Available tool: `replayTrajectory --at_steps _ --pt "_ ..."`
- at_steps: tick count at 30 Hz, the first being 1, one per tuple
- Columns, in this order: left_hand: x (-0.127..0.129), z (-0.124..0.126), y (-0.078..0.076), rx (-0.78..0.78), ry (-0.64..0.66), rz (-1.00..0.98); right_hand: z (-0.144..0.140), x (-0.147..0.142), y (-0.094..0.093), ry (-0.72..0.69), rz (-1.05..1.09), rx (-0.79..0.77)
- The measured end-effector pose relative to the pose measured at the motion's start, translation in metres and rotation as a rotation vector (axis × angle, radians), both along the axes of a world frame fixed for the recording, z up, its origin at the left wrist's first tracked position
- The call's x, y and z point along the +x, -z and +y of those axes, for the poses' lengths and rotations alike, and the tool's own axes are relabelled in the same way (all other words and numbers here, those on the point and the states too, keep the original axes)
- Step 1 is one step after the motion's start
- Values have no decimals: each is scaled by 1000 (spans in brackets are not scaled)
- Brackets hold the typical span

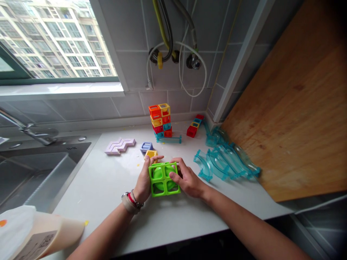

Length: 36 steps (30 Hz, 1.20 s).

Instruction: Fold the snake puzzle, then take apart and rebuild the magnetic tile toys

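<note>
A bright green open-framed toy block (165,179), with a rounded green shape inside, is held above the counter between both hands. My left hand (143,180) grips its left side, fingers reaching behind it. On the other side, my right hand (188,179) is closed on the right edge, thumb lying across the front. Just behind my left fingers sit a yellow block (150,155) and a blue-violet block (146,147). Further back rises a two-column stack of red, orange, yellow and blue blocks (161,121), with a clear blue track piece (172,139) at its foot.
Clear blue curved track pieces (227,159) lie heaped at right against a wooden board (292,101). A row of coloured blocks (195,126) lies near the back corner. Lilac zigzag pieces (120,146) are at left, beside the sink (81,153). A tissue roll (59,231) lies front left.
</note>
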<state>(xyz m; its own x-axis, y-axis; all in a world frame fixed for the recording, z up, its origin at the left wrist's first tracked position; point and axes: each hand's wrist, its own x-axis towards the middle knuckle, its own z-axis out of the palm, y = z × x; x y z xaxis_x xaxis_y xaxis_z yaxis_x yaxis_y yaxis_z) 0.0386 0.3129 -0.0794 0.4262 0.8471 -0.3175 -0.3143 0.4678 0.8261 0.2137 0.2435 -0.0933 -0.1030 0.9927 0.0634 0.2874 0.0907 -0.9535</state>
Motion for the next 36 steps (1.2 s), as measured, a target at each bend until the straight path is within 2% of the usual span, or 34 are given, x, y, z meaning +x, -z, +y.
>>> replayTrajectory --at_steps 5,10,19,27,36 --pt "0 -2 3 59 3 58 -3 1 -6 -28 -99 -17" --pt "-1 -3 7 120 -10 141 -2 0 -1 -22 -134 0" --pt "-1 -5 11 152 -27 127 -2 -2 2 -20 -178 16" --pt "1 -7 12 145 -59 103 -5 -10 6 67 -190 61" --pt "1 -7 18 170 -78 133 -6 -12 11 93 -215 111"
